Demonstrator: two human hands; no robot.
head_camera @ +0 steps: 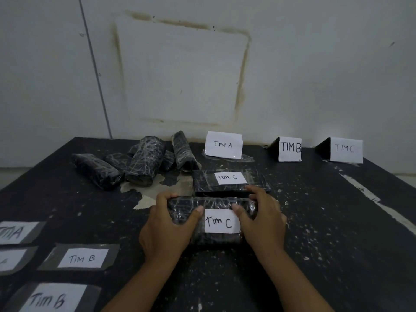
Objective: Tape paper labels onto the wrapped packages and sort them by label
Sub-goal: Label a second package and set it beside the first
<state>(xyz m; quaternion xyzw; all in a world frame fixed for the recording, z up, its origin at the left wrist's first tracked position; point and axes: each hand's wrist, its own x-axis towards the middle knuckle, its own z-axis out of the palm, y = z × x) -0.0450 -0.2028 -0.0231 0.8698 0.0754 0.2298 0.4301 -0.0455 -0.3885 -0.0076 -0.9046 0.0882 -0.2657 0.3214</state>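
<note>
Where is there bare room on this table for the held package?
Bare black tabletop lies right of the right hand, before the white TIM B sign and TIM C sign. Crowded: heap of black plastic-wrapped packages far left, taped paper labels near left, labelled TIM C package behind the held package.

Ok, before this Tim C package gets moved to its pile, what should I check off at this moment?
1. Grip: left hand and right hand both hold the held package by its ends: ok.
2. Its label reads Tim C, legible: ok.
3. Label taped down all round: cannot tell; the thumbs cover its upper corners.
4. TIM C sign stands in view at back right: ok.
5. Second Tim C package lies in front of the TIM A sign, not by the TIM C sign: not ok.
</note>
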